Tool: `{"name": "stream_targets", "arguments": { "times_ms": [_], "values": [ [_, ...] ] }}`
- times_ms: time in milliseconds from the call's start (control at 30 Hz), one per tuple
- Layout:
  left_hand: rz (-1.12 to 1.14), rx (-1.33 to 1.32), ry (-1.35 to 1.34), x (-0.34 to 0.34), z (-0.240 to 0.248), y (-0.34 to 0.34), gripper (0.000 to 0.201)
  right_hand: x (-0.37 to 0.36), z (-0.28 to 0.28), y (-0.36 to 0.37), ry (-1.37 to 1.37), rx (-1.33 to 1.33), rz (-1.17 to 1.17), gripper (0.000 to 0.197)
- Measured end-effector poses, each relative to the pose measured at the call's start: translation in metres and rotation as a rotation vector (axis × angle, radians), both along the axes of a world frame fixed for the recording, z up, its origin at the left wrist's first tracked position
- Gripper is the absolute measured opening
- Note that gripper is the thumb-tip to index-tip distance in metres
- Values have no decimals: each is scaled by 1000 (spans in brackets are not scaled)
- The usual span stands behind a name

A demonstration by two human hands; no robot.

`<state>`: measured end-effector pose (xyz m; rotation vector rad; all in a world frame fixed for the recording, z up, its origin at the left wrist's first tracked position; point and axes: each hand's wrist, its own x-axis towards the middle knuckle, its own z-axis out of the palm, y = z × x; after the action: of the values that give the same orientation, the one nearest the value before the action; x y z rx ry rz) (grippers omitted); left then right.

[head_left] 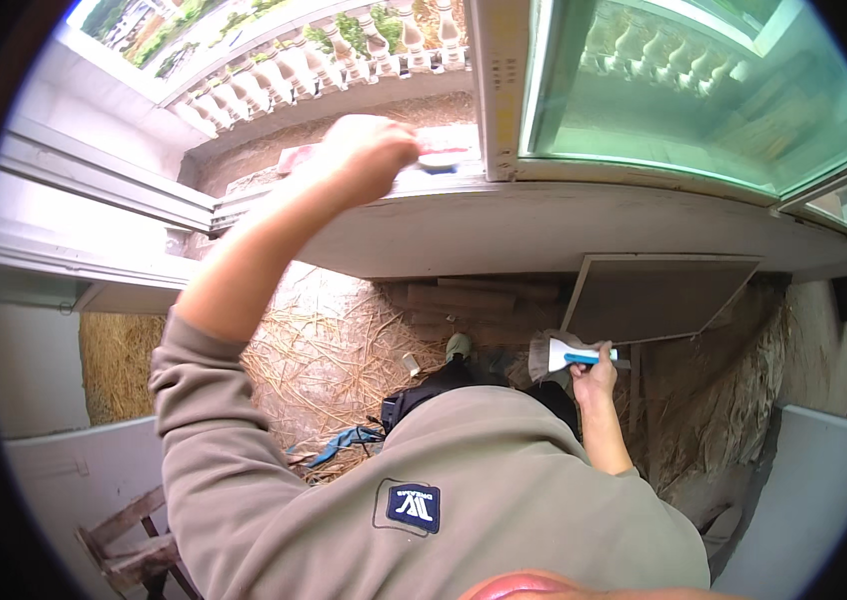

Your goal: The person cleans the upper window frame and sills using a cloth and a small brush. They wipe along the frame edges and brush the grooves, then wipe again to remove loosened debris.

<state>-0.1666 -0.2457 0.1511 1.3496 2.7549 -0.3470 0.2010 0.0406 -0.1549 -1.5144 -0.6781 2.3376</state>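
Note:
My left hand (369, 160) is raised over the window sill, its fingers curled closed. Just beyond its knuckles lies a blurred strip of pink and white with a dark blue edge (439, 162); I cannot make out what it is or whether the hand holds it. Lower down on the right, my right hand (596, 375) grips the handle of a small white and blue brush (569, 355). Its pale grey bristles (539, 357) point left, apart from the wall.
A window screen (659, 295) leans under the sill (544, 225). Green-tinted glass (704, 110) fills the right of the window, beside an upright frame post (501, 90). Straw (319, 345) litters the floor near my shoe (459, 345). A wooden stool (134, 545) stands at lower left.

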Motion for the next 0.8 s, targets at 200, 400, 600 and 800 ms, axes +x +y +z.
{"name": "stream_targets", "arguments": {
  "times_ms": [200, 400, 600, 800],
  "values": [
    [16, 35, -108, -12, -15, -19, 29, -17, 11, -59, 63, 21, 28, 34],
    [9, 46, -107, -35, 3, -16, 23, -8, 18, -77, 9, -13, -33, 34],
    [-59, 362, -186, -21, -76, -2, 36, -5, 17, -79, -15, 14, -12, 34],
    [348, 136, -159, -10, -89, -122, 39, -12, 11, -79, -28, -3, 43, 34]
  ]
}}
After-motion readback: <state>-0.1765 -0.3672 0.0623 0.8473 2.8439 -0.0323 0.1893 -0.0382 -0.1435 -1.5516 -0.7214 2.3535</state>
